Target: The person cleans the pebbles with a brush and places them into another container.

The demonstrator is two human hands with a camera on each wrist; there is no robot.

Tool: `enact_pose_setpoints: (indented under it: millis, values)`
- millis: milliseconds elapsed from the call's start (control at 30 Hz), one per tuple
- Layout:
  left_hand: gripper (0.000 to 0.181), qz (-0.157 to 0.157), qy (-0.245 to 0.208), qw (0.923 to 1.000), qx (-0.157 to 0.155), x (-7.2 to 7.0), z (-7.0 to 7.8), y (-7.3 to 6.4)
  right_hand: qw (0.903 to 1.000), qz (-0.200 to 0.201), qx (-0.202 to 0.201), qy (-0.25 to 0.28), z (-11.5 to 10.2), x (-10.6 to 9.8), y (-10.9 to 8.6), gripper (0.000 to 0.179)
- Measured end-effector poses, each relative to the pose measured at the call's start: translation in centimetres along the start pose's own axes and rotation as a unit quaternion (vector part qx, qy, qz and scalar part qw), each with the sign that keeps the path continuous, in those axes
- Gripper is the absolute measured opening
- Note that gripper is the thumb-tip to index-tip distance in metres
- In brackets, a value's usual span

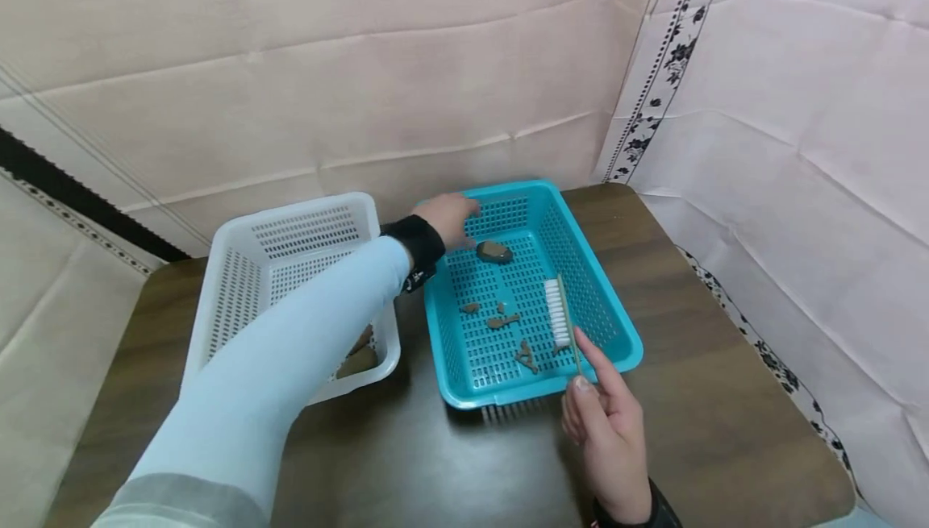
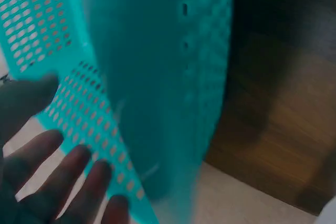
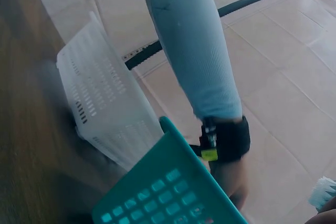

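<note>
My left hand (image 1: 450,220) reaches over the far left corner of the turquoise basket (image 1: 613,294), with a dark oval stone (image 1: 495,251) just beyond its fingertips. The left wrist view shows its fingers (image 2: 79,161) spread and loosely bent, holding nothing, above the basket's perforated wall. Near the basket's front right corner, my right hand (image 1: 606,431) pinches a brush (image 1: 559,312) by its thin handle between thumb and fingers. The brush's white bristles face left over the basket floor. Several small brown pieces (image 1: 503,322) lie scattered there.
A white basket (image 1: 235,242) stands to the left, partly covered by my left sleeve, with brown stone-like things (image 1: 359,360) in its near corner. Both baskets rest on a dark wooden table (image 1: 435,463). Pale cloth (image 1: 348,85) hangs behind and at the sides.
</note>
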State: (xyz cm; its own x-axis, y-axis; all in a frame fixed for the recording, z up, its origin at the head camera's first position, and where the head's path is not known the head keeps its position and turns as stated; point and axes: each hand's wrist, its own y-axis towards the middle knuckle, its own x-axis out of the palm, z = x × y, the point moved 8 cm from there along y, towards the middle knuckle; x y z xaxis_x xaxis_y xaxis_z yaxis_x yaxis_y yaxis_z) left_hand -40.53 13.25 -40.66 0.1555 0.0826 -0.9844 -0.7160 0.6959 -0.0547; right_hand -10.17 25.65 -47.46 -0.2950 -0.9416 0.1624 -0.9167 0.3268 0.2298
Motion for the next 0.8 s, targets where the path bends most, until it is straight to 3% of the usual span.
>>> enact_pose_setpoints:
  millis: [167,333,533,733,800]
  values:
    - [0.068,-0.075,0.081,0.9939,-0.005,2.0,0.9,0.9,0.9999,0.006,0.008,0.002,0.3,-0.4,0.1,0.049]
    - [0.074,-0.110,0.078,0.9908,0.005,1.9,2.5,1.8,0.9999,0.006,0.013,0.005,0.6,-1.1,0.2,0.049]
    - [0.057,-0.105,0.064,0.9918,0.034,2.1,5.2,4.1,0.9998,0.012,0.012,0.010,1.0,-2.0,0.2,0.049]
    - [0.021,-0.144,0.118,0.9821,0.026,4.9,5.1,6.4,0.9998,0.005,-0.002,0.018,1.2,-2.4,0.1,0.050]
    - [0.023,-0.157,0.130,0.9788,0.019,5.7,4.8,6.7,0.9998,0.005,0.001,0.020,1.4,-2.5,0.0,0.050]
